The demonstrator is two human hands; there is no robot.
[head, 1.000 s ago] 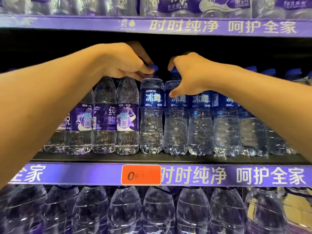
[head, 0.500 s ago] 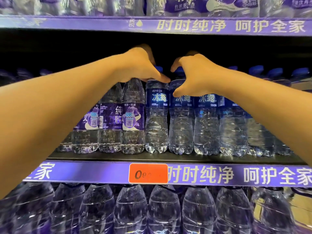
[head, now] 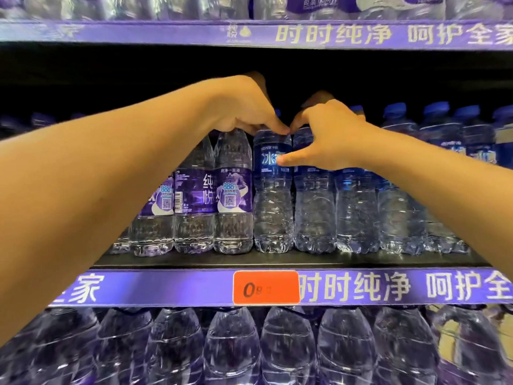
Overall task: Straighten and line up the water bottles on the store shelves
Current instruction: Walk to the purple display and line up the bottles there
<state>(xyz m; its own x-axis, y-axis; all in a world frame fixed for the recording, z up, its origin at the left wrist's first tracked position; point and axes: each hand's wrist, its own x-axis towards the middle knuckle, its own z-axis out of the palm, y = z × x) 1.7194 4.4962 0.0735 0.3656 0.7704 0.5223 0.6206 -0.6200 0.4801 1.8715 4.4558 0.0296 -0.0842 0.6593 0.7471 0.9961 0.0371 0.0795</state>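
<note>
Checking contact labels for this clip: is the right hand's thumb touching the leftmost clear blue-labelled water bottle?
Touching. The head view shows the right hand with its thumb tip pressed flat on the label of the leftmost clear blue-labelled water bottle, no gap visible.

Purple shelf edge strips, orange price tag, seemingly dark shelf recess.

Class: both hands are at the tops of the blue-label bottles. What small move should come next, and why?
Probably turn the blue-label bottle the left hand grips: the right hand thumb lies across its label.
</note>
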